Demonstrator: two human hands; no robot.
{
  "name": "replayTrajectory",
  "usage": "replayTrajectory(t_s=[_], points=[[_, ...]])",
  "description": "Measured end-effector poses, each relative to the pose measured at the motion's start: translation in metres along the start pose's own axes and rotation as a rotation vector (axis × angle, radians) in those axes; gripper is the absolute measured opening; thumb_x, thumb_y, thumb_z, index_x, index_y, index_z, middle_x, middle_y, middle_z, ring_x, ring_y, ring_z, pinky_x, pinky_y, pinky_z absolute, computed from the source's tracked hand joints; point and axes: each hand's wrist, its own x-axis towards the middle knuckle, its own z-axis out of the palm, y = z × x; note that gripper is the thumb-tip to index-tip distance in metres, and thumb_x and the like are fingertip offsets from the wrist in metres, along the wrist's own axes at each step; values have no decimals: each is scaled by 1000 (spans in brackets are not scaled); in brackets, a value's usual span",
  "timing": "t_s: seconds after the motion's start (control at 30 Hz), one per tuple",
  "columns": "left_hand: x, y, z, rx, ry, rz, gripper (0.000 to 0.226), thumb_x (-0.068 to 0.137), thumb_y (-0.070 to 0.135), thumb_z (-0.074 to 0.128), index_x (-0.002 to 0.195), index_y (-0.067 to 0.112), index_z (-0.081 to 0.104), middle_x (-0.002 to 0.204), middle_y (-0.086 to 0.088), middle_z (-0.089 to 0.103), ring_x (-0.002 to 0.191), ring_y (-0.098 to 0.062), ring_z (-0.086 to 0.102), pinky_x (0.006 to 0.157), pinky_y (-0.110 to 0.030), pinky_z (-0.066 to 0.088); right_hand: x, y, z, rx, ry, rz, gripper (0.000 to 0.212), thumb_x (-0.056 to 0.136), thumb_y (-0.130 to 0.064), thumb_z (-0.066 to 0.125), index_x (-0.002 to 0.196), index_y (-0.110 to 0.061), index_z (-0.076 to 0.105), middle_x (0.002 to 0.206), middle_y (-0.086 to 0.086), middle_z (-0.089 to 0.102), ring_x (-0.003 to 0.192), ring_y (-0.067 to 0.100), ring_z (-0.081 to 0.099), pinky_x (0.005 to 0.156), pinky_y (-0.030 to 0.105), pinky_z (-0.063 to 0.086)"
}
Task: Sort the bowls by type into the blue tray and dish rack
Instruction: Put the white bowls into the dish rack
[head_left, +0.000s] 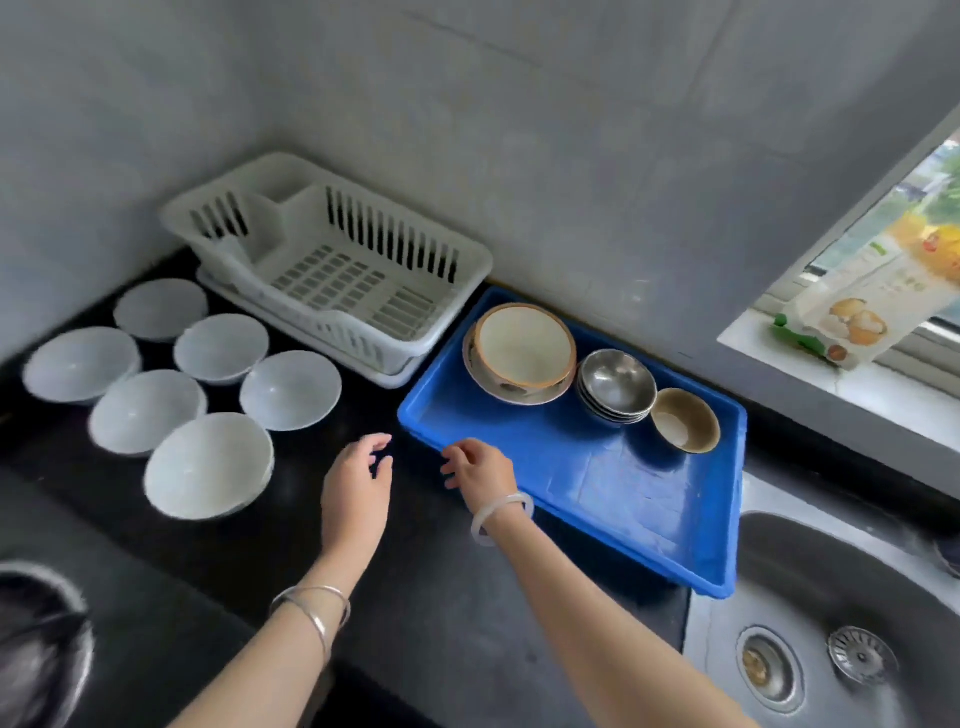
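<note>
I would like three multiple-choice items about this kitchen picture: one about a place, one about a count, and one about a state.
1. Where is the stack of metal bowls?
A. in the blue tray
B. in the dish rack
C. in the sink

2. How many white bowls stand on the black counter?
A. four
B. six
C. eight

3. In what state is the dish rack?
A. full of bowls
B. holding no bowls
C. turned upside down

Answers:
1. A, the stack stands in the tray between the large ceramic bowl and the small brown bowl.
2. B, six separate white bowls can be counted left of the tray.
3. B, its slotted floor shows bare and it sits upright.
</note>
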Motion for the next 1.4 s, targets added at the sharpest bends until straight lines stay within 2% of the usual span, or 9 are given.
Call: replayTrajectory(t_s=[0.37,0.47,0.6,0.67,0.8,0.93,1.1,1.27,1.4], points=[[15,-102,-96,199,416,-264,43,74,-9,63,111,12,65,128,-13,53,113,-43,45,93,-48,39,60,-67,131,-191,-163,59,26,91,-26,47,109,-13,61,77,4,64,63,21,61,71,40,55],[18,-120,-104,68,419,-294,48,74,-12,60,115,13,62,130,-17,47,115,-39,46,100,-42,37,77,-74,147,-149,-150,119,28,90,-24,47,111,-11,60,73,3,63,55,19,59,52,30,50],[23,-134,-110,-149,406,-325,56,76,-12,59,126,13,51,134,-14,44,123,-26,42,102,-32,39,89,-78,160,-16,-117,214,22,88,-13,46,106,-7,58,72,11,62,53,23,61,58,36,55],[25,-138,-113,-277,417,-384,58,78,-10,58,130,14,47,134,-12,44,118,-29,50,98,-41,46,92,-80,163,33,-88,234,17,87,-5,45,98,-7,58,80,13,62,54,24,63,59,37,58],[27,-142,-115,-438,385,-480,53,82,-5,54,131,13,45,130,-10,55,104,-25,60,84,-31,46,91,-85,159,75,-23,237,24,83,3,42,74,-7,61,79,9,63,52,21,66,51,28,57],[27,-149,-115,-490,346,-503,47,84,-1,51,128,16,48,128,-7,56,97,-18,57,81,-30,42,80,-93,146,137,11,188,27,82,3,42,72,-14,60,70,2,64,53,16,66,72,37,60],[29,-156,-117,-517,338,-520,39,88,7,47,125,18,51,124,-5,60,94,-16,55,82,-32,41,52,-109,144,20,-48,41,19,81,0,46,75,-6,63,70,2,68,50,11,69,71,37,61],[33,-160,-122,-605,292,-538,35,94,13,41,127,17,51,126,-10,58,113,-29,55,100,-49,44,26,-116,163,-145,-117,-13,22,80,-2,50,60,-7,56,62,6,66,52,15,69,62,36,62],[33,-160,-127,-706,311,-574,25,96,21,38,108,24,59,106,-8,65,96,-25,60,98,-46,47,17,-117,176,-308,-122,-25,32,80,-4,50,50,-14,47,55,4,64,54,19,70,65,38,61]])
